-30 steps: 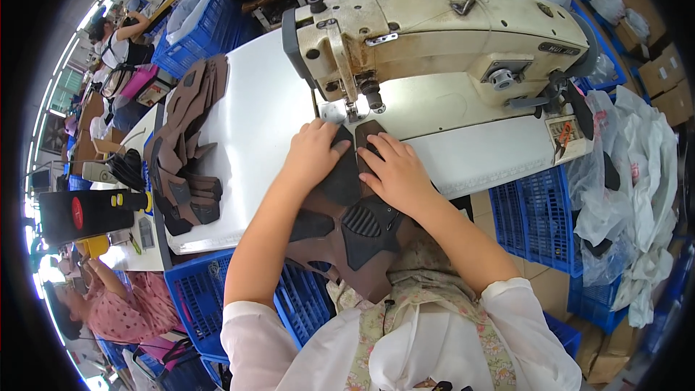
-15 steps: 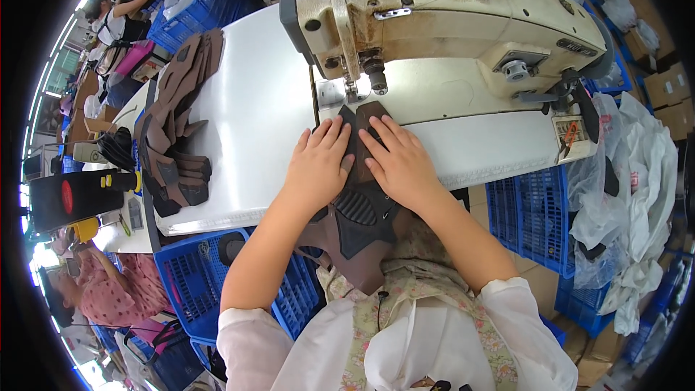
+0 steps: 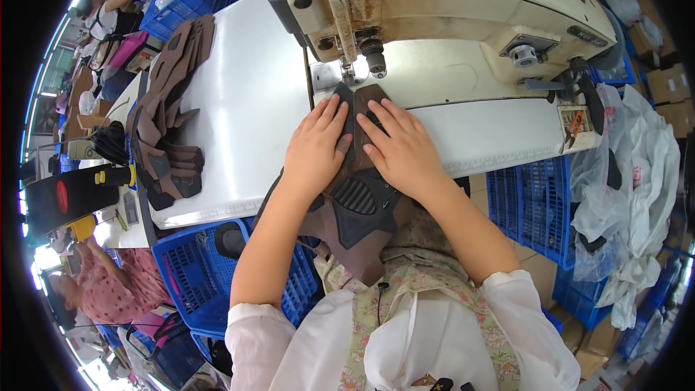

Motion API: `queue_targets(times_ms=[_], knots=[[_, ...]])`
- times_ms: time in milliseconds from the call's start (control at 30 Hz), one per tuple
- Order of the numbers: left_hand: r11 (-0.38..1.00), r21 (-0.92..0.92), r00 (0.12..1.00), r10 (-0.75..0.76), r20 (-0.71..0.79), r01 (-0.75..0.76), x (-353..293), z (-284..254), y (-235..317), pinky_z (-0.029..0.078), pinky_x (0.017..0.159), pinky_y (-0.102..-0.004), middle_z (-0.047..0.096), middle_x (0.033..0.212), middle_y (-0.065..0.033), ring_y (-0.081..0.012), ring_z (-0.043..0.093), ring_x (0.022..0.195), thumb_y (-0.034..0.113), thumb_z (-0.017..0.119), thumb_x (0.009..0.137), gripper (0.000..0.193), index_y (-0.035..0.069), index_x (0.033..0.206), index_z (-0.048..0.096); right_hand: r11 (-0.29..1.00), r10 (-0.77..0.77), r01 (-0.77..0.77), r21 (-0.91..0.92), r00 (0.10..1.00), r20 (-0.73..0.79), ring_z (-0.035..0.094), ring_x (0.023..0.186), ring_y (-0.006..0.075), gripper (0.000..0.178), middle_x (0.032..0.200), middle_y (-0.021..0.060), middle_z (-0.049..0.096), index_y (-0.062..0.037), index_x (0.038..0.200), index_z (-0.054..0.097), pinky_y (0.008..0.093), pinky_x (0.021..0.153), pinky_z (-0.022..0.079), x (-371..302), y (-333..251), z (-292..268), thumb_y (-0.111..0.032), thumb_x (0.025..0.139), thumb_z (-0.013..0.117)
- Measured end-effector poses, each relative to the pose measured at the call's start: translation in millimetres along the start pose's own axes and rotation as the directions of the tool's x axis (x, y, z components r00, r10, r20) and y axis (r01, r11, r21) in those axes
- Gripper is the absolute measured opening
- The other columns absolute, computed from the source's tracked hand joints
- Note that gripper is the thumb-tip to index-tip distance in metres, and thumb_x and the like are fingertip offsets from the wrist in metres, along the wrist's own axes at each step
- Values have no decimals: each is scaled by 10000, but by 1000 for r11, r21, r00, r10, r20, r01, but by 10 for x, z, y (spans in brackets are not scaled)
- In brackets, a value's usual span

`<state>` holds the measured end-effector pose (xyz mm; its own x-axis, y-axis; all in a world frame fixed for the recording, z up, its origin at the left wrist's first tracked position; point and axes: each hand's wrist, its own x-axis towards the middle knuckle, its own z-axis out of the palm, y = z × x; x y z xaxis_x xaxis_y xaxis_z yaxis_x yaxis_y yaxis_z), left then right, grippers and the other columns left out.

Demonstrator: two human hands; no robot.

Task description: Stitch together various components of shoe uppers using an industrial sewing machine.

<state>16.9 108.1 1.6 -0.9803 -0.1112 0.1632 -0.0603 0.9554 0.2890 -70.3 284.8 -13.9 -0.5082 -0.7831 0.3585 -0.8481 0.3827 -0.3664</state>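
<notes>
A brown and dark-grey shoe upper [image 3: 356,195] with a ribbed oval patch lies partly on the white sewing table and hangs over its front edge towards my lap. My left hand [image 3: 316,146] rests flat on its left, darker strip, fingers stretched out. On the brown strip to the right, my right hand [image 3: 402,146] also lies flat with its fingers spread. The two strip ends point at the presser foot [image 3: 350,72] of the cream sewing machine [image 3: 449,7], just in front of it. Parts of the upper under my palms are hidden.
A pile of similar brown pieces [image 3: 170,112] lies at the table's left. Blue crates [image 3: 195,275] stand below the front edge, with another blue crate [image 3: 528,203] and plastic bags [image 3: 630,174] at right. Other people sit at the far left.
The whole view has shifted a little, so the machine and table sit higher in the picture. Both hands stay flat on the shoe upper, with little visible movement against it.
</notes>
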Motion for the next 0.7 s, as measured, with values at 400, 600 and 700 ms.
queue_targets(times_ms=[400, 600, 700], knots=[[1000, -4, 1000, 11, 24, -11, 25, -40, 38, 363, 1104, -431, 478, 1457, -142, -323, 416, 1365, 183, 624, 880, 517, 30, 1364, 527, 1000, 11, -12, 24, 1000, 19, 423, 1333, 333, 449, 1401, 156, 495, -62, 1314, 568, 458, 1108, 342, 3, 1, -10, -239, 903, 595], [999, 52, 999, 18, -31, -16, 154, 8, -29, 328, 1126, -456, 474, 1455, -161, -332, 415, 1364, 175, 615, 879, 504, 27, 1354, 535, 999, -24, 24, 26, 1000, 14, 426, 1332, 342, 447, 1401, 158, 494, -65, 1321, 558, 451, 1107, 348, 161, 121, 9, -233, 908, 592], [1000, 28, 999, 3, -54, -2, 219, 48, -77, 328, 1128, -448, 474, 1454, -163, -336, 414, 1363, 174, 615, 877, 504, 25, 1352, 536, 998, -48, 47, 31, 999, 20, 425, 1335, 338, 441, 1402, 154, 495, -70, 1320, 559, 447, 1106, 351, 255, 210, 26, -237, 913, 588]])
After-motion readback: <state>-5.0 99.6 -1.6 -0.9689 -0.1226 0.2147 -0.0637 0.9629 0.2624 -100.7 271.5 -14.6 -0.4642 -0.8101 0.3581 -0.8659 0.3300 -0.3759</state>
